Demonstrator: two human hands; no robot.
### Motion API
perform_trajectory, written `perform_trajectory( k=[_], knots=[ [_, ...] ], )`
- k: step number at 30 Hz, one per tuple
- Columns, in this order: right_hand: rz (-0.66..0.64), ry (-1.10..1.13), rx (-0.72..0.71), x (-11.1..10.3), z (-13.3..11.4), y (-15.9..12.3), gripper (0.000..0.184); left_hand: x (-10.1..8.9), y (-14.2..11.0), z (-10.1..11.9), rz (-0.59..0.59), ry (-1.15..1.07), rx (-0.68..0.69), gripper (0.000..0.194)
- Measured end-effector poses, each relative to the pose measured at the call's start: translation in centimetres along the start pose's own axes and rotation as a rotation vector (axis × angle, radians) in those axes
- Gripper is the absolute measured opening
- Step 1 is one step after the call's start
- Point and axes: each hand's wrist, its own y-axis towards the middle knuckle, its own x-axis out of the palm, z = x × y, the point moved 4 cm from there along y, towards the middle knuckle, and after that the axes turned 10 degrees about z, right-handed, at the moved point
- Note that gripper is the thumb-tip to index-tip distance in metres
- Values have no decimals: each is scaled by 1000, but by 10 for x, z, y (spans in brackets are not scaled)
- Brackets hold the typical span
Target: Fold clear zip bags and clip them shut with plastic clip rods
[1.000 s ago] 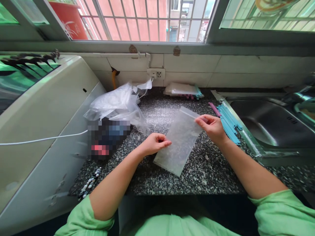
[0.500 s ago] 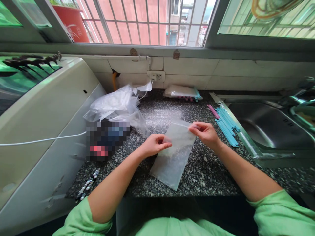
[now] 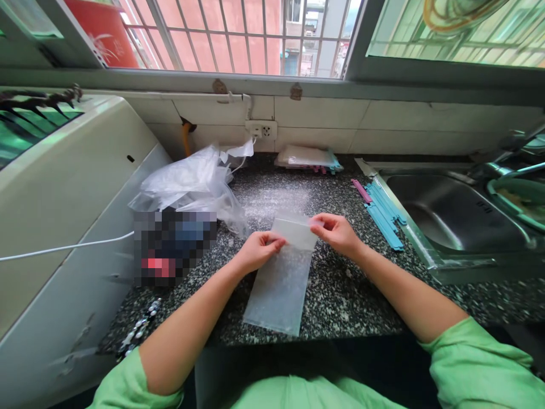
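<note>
From where I stand, the clear bag is in the middle of the frame, slanting down toward the near edge of the speckled surface. The left hand has its grip closed, thumb and finger pinching the bag's left side near the upper end. The right hand pinches the upper right corner between thumb and fingertips. Left of centre sits a crumpled heap of plastic, and just below it lies a dark, blurred-out object with a white cable running to it from the left edge. Up at the top centre, a flat packet with pink and blue bits at its end lies near the tiled wall. Over on the right, blue strips lie side by side with a pink strip next to them, just beside the metal sink.
</note>
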Motion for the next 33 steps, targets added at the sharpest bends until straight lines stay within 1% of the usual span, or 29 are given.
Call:
perform_trajectory(
  k=[2, 3, 5, 7, 9, 10, 12, 14, 17, 23, 26, 28, 33],
  knots=[
    [47, -108, -14, -17, -1, 7, 36, -4, 2, -2, 49, -12, -16, 34],
    [88, -216, -19, -29, -1, 10, 33, -6, 2, -2, 66, -18, -24, 34],
    [203, -537, -13, -60, -2, 17, 26, -9, 2, -2, 87, -29, -34, 36],
    [282, -899, 112, -93, -1, 21, 22, -10, 2, 0, 96, -40, -43, 37],
    [238, -1160, 274, -118, 4, 22, 22, -9, 1, 2, 96, -44, -53, 39],
    [193, -1246, 352, -128, 8, 22, 22, -9, 1, 2, 96, -43, -56, 40],
    [112, -1345, 472, -140, 17, 21, 23, -8, 0, 2, 102, -38, -56, 42],
    [51, -1389, 538, -145, 25, 21, 24, -8, 0, 1, 108, -37, -47, 44],
    [-9, -1410, 577, -145, 34, 22, 28, -9, 0, 1, 117, -53, -27, 44],
    [-32, -1437, 614, -144, 34, 23, 30, -7, 1, -2, 59, -35, -78, 41],
    [-42, -1457, 587, -141, 35, 24, 30, -7, 1, -3, 71, -53, -79, 42],
    [-46, -1449, 554, -135, 36, 25, 28, -8, 2, -3, 92, -63, -72, 42],
    [-21, -1355, 408, -114, 34, 26, 23, -10, 2, -1, 122, -70, -63, 38]
  ],
)
